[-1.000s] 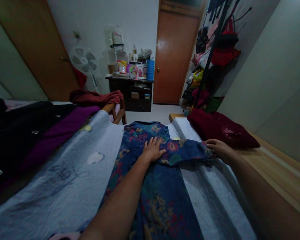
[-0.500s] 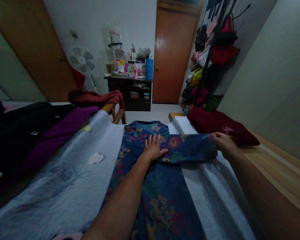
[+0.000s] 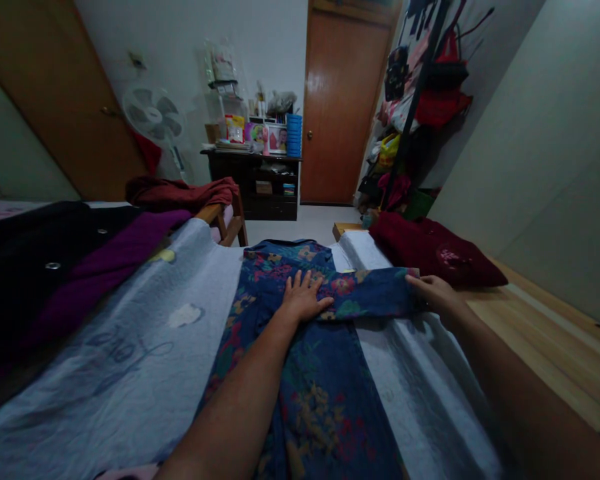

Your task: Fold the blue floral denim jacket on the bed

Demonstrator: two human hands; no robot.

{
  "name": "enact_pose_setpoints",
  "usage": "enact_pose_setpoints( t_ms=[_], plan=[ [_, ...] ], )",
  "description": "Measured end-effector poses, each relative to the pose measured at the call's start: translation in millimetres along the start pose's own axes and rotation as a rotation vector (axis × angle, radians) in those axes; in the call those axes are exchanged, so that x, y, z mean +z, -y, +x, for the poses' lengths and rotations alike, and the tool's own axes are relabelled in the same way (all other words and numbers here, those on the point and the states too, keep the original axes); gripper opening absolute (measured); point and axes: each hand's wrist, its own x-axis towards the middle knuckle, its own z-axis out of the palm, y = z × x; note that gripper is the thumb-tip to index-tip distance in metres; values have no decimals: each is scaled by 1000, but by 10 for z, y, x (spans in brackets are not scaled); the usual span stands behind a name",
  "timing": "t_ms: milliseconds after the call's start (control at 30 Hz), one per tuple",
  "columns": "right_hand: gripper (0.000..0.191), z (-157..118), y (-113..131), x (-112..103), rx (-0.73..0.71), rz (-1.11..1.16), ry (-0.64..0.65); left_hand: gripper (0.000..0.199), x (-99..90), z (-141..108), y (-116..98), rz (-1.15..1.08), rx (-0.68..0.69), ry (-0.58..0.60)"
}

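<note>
A blue floral garment (image 3: 325, 380) lies lengthwise on the pale grey-blue bed cover (image 3: 145, 373), its collar at the far end. One sleeve (image 3: 375, 293) stretches out to the right across the cover. My left hand (image 3: 305, 297) rests flat on the garment's upper part, near the sleeve's inner end, fingers spread. At the sleeve's outer end my right hand (image 3: 433, 293) pinches the cuff between thumb and fingers.
Black and purple clothing (image 3: 95, 260) lies at the left. A dark red folded garment (image 3: 435, 250) sits at the right on a wooden ledge (image 3: 545, 333). Beyond the bed stand a fan (image 3: 155, 117), a dark cabinet (image 3: 253, 187) and a door (image 3: 345, 107).
My right hand has moved slightly left with the cuff. My left hand stays flat on the garment. The whole view has shifted a little.
</note>
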Motion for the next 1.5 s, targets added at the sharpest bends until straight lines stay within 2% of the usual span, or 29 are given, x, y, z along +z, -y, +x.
enact_pose_setpoints(
  t_ms=[100,167,267,367,433,500,600,667,833,900,967,1133,1200,1267,1400,1433,1500],
  plan=[
    [24,-3,-54,18,-61,-103,10,81,8,17,12,-26,-7,2],
    [24,-13,-87,28,-151,-192,-41,78,6,25,22,-42,-16,11],
    [26,-49,-154,19,-218,-471,-120,74,-8,26,30,-36,-23,32],
    [31,-89,-207,-12,-210,-810,-102,83,-21,19,26,-2,-13,56],
    [43,-87,-193,-36,-223,-939,-110,95,-24,15,22,14,-6,69],
    [51,-48,-131,-48,-322,-974,-145,103,-24,13,18,20,-2,74],
    [45,47,-3,-11,-534,-993,-175,108,-29,6,12,24,4,74],
    [37,102,65,49,-579,-1057,-124,108,-38,-5,5,31,10,72],
    [22,151,164,165,-532,-1230,83,100,-50,-23,-24,25,19,61],
    [14,154,214,139,-523,-1208,90,87,-43,-8,-17,-3,7,44],
    [11,152,271,66,-462,-1058,91,76,-36,21,16,-46,-3,7],
    [17,98,318,-139,-226,-190,253,61,-55,79,191,-71,-69,-76],
    [23,92,282,-149,-197,2,240,62,-66,73,249,-20,-119,-67],
    [26,120,226,-117,-215,16,139,71,-67,56,278,0,-158,-41],
    [26,219,106,-36,-285,-257,-154,91,-35,31,282,-24,-182,-2],
    [27,229,83,-27,-276,-317,-184,93,-27,29,280,-24,-183,-3],
    [28,211,57,-28,-191,-345,-133,94,-17,31,270,-15,-190,-9]
  ],
)
